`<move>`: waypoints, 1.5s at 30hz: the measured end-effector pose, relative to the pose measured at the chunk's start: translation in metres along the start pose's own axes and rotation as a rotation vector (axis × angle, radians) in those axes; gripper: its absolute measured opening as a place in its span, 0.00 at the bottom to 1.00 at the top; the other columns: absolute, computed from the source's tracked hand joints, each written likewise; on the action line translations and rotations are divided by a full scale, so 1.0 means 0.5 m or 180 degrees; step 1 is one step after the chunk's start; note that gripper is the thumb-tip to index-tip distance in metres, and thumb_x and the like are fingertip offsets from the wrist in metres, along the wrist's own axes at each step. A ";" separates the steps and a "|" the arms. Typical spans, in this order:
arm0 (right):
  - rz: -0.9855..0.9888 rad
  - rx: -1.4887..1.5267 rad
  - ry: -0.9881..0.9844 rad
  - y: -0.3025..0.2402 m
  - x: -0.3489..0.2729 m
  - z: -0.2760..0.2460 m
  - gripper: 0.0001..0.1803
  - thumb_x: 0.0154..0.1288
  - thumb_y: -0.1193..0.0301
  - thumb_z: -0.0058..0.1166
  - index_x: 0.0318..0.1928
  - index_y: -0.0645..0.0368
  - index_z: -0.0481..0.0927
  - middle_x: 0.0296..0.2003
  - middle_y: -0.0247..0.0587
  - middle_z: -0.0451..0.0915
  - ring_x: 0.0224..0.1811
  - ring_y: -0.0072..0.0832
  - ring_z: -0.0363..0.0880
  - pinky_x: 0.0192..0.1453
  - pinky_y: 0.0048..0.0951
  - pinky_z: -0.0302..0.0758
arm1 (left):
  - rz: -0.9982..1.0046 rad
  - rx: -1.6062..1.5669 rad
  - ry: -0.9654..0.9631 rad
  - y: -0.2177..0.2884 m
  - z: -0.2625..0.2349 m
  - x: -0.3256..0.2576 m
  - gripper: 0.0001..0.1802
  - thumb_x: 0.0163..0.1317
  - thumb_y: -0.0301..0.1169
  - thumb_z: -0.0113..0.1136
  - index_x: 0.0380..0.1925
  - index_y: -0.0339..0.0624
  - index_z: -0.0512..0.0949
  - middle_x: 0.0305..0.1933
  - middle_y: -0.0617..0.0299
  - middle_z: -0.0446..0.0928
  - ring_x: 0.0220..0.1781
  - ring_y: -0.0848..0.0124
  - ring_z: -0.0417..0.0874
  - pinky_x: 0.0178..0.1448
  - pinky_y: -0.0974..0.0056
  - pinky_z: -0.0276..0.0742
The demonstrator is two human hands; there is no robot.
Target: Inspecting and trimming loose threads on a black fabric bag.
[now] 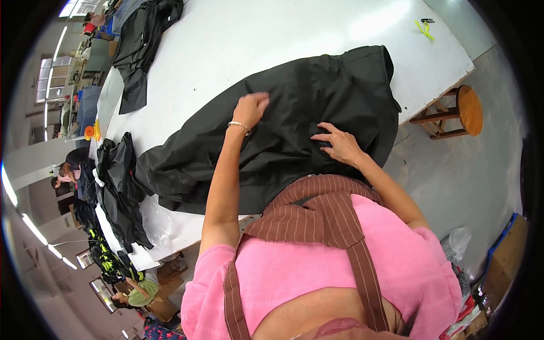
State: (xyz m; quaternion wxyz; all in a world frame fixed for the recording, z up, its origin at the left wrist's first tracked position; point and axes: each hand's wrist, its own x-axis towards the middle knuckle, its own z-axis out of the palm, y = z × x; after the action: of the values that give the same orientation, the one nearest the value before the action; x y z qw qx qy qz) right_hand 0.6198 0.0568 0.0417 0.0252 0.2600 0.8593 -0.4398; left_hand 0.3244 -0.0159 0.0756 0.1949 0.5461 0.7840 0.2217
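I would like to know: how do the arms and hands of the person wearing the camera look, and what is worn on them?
The left hand and right hand wear no gloves. A thin, pale bracelet circles the left wrist; none shows on the right. The short sleeves are plain pink, leaving both forearms uncovered.

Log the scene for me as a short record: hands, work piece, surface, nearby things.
Left hand: over the middle of the cloth, fingers bent and blurred; contact unclear
Right hand: at the cloth nearer the body, fingers spread; a small dark thing under them, kind unclear
Cloth: black, wrinkled, spread along the near table edge
Table: white
Far right of table: yellow-green item
Left end of table: more black cloth, clear plastic
Floor, right: wooden stool
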 end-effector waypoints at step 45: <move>0.0028 -0.0092 0.0963 0.108 0.093 -0.156 0.16 0.59 0.68 0.58 0.49 0.53 0.79 0.49 0.39 0.78 0.47 0.45 0.79 0.49 0.40 0.76 | -0.0710 0.0116 0.1065 0.131 0.243 -0.023 0.15 0.56 0.32 0.62 0.39 0.33 0.82 0.32 0.48 0.79 0.33 0.56 0.82 0.41 0.58 0.77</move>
State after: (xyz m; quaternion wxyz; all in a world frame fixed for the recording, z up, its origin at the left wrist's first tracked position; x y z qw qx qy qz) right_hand 0.6194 0.1623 0.0364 -0.0989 0.3266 0.8583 -0.3831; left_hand 0.4454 0.0096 0.0128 0.0752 0.4148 0.8650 0.2722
